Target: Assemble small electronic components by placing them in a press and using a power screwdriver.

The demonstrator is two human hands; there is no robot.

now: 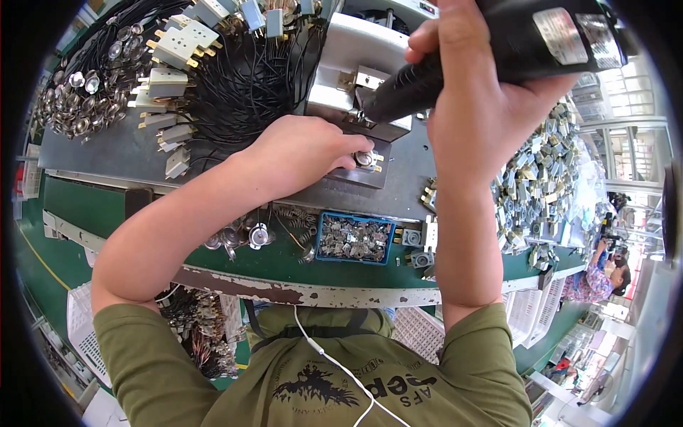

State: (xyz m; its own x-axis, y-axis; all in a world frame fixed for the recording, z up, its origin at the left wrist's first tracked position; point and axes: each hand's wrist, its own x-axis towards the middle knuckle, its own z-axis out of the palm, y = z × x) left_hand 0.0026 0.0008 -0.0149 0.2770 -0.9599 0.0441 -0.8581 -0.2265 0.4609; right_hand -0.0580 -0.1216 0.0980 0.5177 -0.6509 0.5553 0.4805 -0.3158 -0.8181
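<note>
My left hand (302, 153) reaches across to the front of a metal fixture (348, 57). Thumb and fingers pinch a small round metal-capped part (364, 159), whose brass tabs stick out over a steel block (352, 175). My right hand (473, 107) is wrapped round a black power tool (491, 50), shaped like an electric screwdriver, with labels on its wide end. Its narrow nose points down and left into the fixture, close to a small pale block with metal pieces (370, 80). What the tip touches is too small to make out.
Black wires with grey plug-like connectors (178, 46) crowd the left. Round metal caps (85, 99) pile beyond them. Nearer me lie a blue tray (356, 257) of small metal pieces and loose springs (295, 217). Many grey connectors (537, 178) heap at right. A person (601, 277) is farther right.
</note>
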